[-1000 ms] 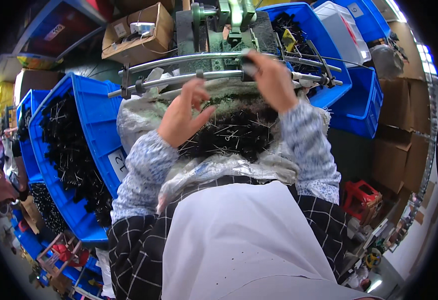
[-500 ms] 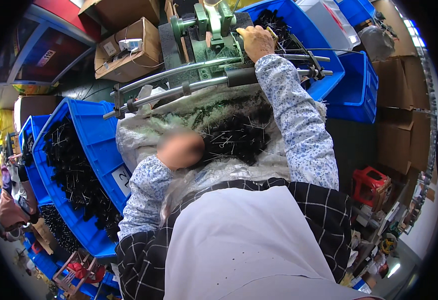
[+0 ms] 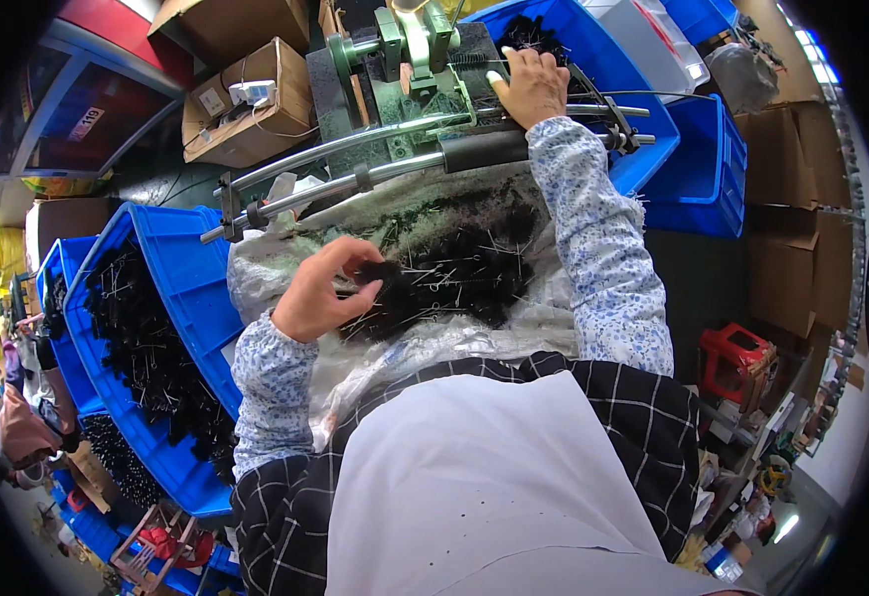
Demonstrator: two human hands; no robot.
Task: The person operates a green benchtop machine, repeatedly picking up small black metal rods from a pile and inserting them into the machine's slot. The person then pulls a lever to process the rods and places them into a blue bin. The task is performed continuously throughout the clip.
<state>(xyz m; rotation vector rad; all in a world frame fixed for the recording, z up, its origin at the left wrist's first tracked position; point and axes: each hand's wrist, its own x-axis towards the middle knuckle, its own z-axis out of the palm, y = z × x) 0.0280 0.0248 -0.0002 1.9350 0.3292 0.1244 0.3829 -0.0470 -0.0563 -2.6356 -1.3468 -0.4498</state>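
Note:
My left hand (image 3: 320, 291) is raised over the near-left edge of a heap of small black-bristled wire brushes (image 3: 464, 283). Thumb and fingers curl round a dark tuft of bristles, one black-bristled wire brush (image 3: 380, 271). The heap lies on a pale plastic sheet (image 3: 360, 372) in front of me; thin wire stems, some with looped ends, stick out of it. My right hand (image 3: 534, 87) is at the right side of a green machine (image 3: 410, 89), thumb and fingers apart. A thin, dark bristled piece (image 3: 474, 60) lies across the machine just left of that hand.
Two metal rails (image 3: 340, 159) run across the machine's front, one with a black sleeve (image 3: 484, 149). To the left stands a blue bin (image 3: 181, 278) heaped with black brushes. Another blue bin (image 3: 643, 89) stands at the far right. A cardboard box (image 3: 246, 109) sits behind left.
My left hand has come up slightly left from the heap, with a brush showing between its fingers. My right hand has shifted a little right and its fingers have spread.

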